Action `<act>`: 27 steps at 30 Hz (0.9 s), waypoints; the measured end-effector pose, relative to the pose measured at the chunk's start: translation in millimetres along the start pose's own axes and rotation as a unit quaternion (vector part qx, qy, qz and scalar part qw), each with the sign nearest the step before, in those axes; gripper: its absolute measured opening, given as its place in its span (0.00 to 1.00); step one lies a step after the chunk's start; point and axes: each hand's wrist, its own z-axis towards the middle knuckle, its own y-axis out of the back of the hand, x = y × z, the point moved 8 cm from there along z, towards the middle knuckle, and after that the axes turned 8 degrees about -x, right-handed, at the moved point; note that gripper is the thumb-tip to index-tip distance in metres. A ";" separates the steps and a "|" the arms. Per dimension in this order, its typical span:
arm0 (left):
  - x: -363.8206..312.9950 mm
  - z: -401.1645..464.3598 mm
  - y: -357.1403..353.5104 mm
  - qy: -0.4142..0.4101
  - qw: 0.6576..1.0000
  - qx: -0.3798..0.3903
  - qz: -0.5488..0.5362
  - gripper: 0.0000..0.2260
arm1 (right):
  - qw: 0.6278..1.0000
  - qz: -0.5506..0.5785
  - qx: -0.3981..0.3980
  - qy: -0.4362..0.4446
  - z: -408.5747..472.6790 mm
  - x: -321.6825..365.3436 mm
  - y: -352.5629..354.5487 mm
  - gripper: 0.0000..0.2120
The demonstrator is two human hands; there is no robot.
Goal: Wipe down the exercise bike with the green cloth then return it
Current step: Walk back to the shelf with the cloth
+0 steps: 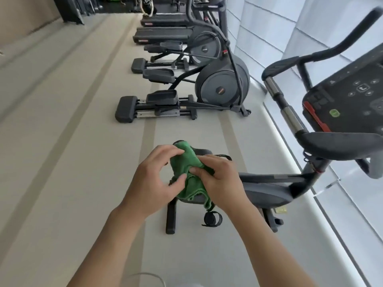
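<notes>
**Two hands bunch the green cloth above the bike seat**

Both hands meet at the centre of the view, just below the middle. The left hand (154,179) pinches the top fold of the green cloth (187,172) between curled fingertips and thumb. The right hand (219,181) grips the cloth's other side, thumb pressed into the fabric, a loose corner hanging beneath it. Under the cloth lies the dark seat (202,154) of the exercise bike (269,189), whose frame runs toward 3 o'clock and up to the handlebars (284,104) and the console (348,100) at 2 o'clock. A pedal with a strap (212,218) sits just below the hands. Two elliptical trainers (219,88) stand at 12 o'clock on the pale floor (62,141).
</notes>
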 end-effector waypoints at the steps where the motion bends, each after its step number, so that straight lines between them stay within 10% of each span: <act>1: 8.8 -4.8 13.3 0.012 1.000 -0.005 -0.004 0.24 | 1.000 0.012 0.005 -0.003 2.5 9.6 -16.4 0.03; 11: 99.3 -54.1 183.2 0.073 0.975 -0.195 0.083 0.11 | 0.987 0.039 0.158 0.005 10.0 108.3 -190.2 0.16; 27: 199.4 -141.1 354.5 0.129 0.968 -0.206 0.071 0.17 | 0.977 -0.061 0.177 0.101 7.2 207.5 -374.9 0.11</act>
